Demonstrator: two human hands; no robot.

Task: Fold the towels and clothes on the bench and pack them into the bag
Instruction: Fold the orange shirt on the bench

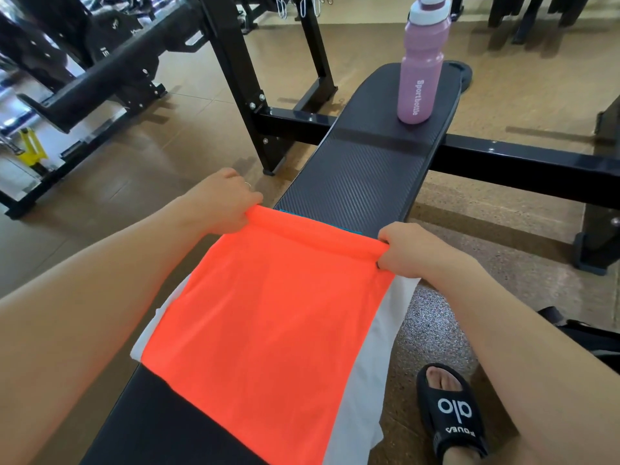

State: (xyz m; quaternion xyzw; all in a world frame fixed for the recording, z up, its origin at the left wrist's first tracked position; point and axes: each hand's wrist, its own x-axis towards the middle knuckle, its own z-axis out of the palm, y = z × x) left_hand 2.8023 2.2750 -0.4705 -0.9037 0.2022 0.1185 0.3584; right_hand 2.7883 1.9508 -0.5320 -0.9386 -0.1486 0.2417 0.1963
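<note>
Both hands (221, 203) (407, 250) on orange towel (265, 317) — bench (362, 169).

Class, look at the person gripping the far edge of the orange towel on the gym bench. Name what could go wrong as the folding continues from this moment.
1. The white cloth under the orange towel already hangs over the bench side; pulling the towel may drag it to the floor.
2. The left hand and right hand hold unevenly rolled corners, so the fold may come out crooked.
3. A wide swing forward could knock over the upright pink bottle.
</note>
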